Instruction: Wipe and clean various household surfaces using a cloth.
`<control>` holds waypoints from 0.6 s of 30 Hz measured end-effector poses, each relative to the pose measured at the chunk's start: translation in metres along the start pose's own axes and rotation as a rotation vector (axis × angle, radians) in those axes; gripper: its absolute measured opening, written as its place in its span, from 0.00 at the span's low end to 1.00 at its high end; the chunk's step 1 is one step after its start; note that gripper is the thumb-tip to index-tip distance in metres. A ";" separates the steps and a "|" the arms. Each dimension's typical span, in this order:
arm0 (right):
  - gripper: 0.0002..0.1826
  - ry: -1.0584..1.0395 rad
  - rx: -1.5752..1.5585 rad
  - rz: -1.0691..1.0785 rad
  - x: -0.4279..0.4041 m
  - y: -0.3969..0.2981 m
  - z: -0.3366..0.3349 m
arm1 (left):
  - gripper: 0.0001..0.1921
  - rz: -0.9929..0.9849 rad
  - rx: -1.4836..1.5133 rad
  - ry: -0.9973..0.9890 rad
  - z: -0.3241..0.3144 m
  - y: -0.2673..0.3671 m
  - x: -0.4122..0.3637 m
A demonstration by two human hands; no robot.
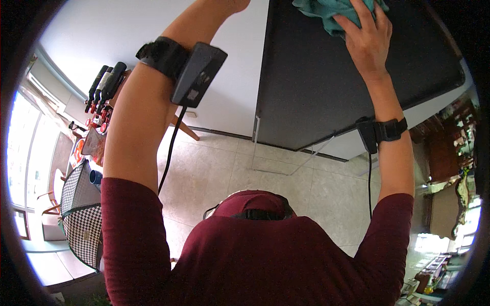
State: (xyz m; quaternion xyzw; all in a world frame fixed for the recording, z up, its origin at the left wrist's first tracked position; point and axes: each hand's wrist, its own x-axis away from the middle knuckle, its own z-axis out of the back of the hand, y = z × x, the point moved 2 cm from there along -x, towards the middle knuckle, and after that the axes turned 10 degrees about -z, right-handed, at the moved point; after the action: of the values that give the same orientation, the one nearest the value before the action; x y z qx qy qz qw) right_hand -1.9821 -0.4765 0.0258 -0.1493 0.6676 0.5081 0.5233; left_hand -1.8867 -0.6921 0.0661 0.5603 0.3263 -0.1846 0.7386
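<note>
My right hand (pixel 365 46) is at the top right, its fingers spread over a crumpled teal cloth (pixel 325 17) and pressing it against a large flat black panel (pixel 306 76). The top edge of the view cuts off part of the cloth. My left arm reaches up in front of a white wall-like surface (pixel 237 76). Only the heel of my left hand (pixel 239 5) shows at the top edge; its fingers are out of view. A black strap with a cabled box circles each forearm.
Dark wine bottles (pixel 111 84) lie in a rack at the left. Below them are a checkered food cover (pixel 82 218) and a blue cup (pixel 95 176). A thin metal frame (pixel 271 173) stands on the tiled floor (pixel 206 168). Dark wooden furniture (pixel 440 157) is at the right.
</note>
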 end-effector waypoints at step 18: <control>0.16 -0.546 -0.131 0.051 0.090 -0.133 -0.073 | 0.40 0.311 -0.146 0.240 0.056 -0.127 0.117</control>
State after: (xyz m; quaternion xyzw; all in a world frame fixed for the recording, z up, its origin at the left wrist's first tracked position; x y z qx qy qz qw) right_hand -1.9611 -0.5662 -0.1247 -0.0236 0.4711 0.5848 0.6599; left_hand -1.8681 -0.7731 -0.0952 0.5668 0.3339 0.0241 0.7528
